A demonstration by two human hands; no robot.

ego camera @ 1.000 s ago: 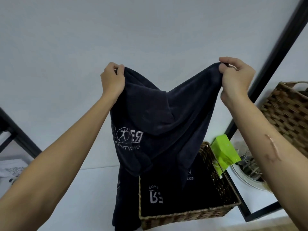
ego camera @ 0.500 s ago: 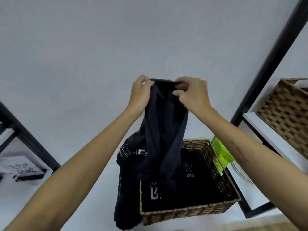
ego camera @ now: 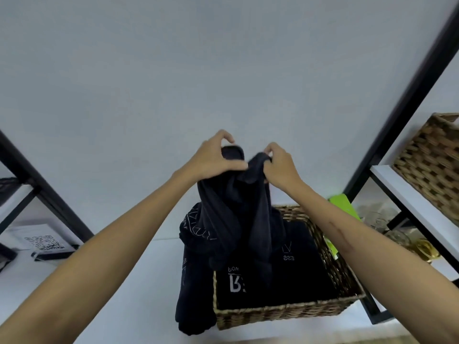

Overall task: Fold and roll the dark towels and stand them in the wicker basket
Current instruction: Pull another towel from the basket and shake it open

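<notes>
Left hand (ego camera: pixel 213 160) and right hand (ego camera: pixel 280 167) each pinched the dark towel's (ego camera: pixel 233 214) top edge, bunched together above the wicker basket (ego camera: pixel 278 314).

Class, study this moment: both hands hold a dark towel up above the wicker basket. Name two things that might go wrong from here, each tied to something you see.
1. The held towel hangs bunched and twisted between the left hand and right hand, so the fold may come out uneven.
2. Its lower end dangles into the wicker basket, where it might drag the printed towels lying there; another towel already hangs over the left rim.
</notes>
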